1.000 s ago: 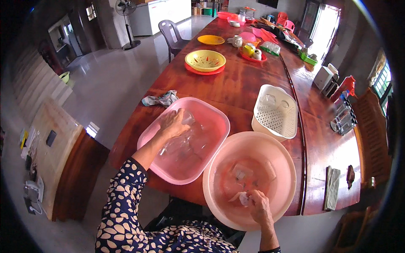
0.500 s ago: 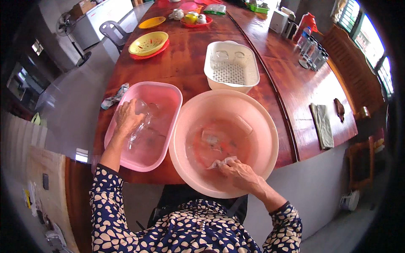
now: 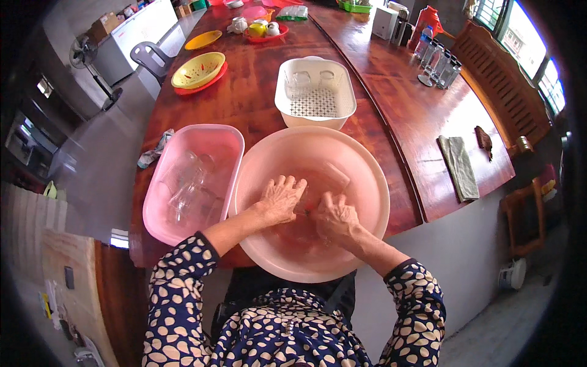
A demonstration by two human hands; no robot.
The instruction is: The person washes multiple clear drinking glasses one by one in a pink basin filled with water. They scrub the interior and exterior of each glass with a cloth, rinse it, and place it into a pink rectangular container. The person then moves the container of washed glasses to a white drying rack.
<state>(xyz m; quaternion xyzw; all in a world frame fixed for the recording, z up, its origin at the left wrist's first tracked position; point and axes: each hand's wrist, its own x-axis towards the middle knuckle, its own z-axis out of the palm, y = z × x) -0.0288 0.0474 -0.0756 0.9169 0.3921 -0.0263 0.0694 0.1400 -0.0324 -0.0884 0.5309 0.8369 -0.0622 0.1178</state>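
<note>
A large pale pink round basin (image 3: 373, 183) of water stands at the table's near edge. Over its left half my left hand (image 3: 282, 199) is open, fingers spread, nothing visible in it. My right hand (image 3: 337, 217) is lowered to the water with bent fingers; what they close on is hidden. Beyond the hands, what looks like a clear glass (image 3: 336, 176) lies in the basin, blurred by the water. On the left, a pink rectangular tub (image 3: 153, 214) holds several clear glasses (image 3: 183, 194), apart from both hands. Behind the basin, a cream basket (image 3: 315, 122) contains two clear glasses (image 3: 299, 79).
A crumpled cloth (image 3: 156, 150) lies left of the tub. Farther back are a yellow colander (image 3: 199, 70) and a red plate of cups (image 3: 266, 35). Across the table seam lie a folded grey-green cloth (image 3: 458, 168) and a rack of glasses (image 3: 439, 64).
My left hand has left the glasses in the pink tub and moved right over the round basin. My right hand has moved farther into the basin; the whitish cloth it held no longer shows.
</note>
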